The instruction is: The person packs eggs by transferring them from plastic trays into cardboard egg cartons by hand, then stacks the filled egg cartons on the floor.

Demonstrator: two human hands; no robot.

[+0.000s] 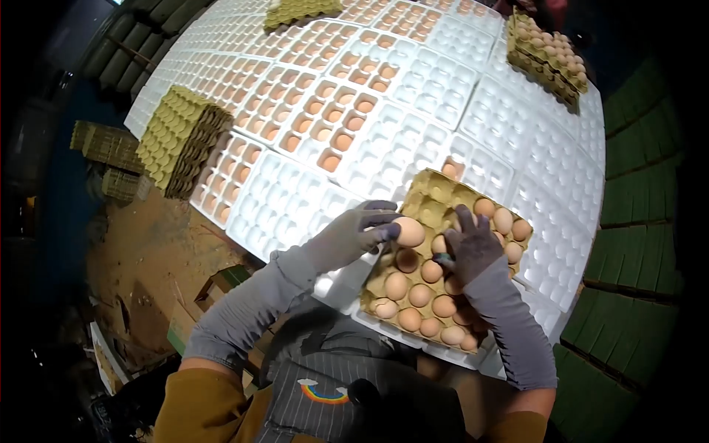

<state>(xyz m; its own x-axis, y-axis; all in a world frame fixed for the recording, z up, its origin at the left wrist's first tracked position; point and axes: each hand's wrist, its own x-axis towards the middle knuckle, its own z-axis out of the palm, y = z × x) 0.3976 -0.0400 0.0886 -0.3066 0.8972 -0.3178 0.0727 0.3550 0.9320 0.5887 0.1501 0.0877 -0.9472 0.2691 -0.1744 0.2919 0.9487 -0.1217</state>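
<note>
My left hand (369,230), in a grey glove, is closed on a brown egg (410,232), held over the left side of a pulp egg tray (421,190). Above the middle of that tray my gloved right hand (473,247) has its fingers and thumb curled around another egg (440,244), partly hidden by the hand. Brown eggs (419,295) fill much of the tray's near part, and more (503,221) sit at its right side. Several cups at the far left corner hold no egg. The tray rests on white foam trays (284,193).
Foam trays cover the table, some holding eggs (334,116). A stack of pulp trays (173,136) stands at the left edge, another tray stack (303,10) at the back. Stacked trays with eggs (546,55) stand back right. Green boxes (613,325) line the right side.
</note>
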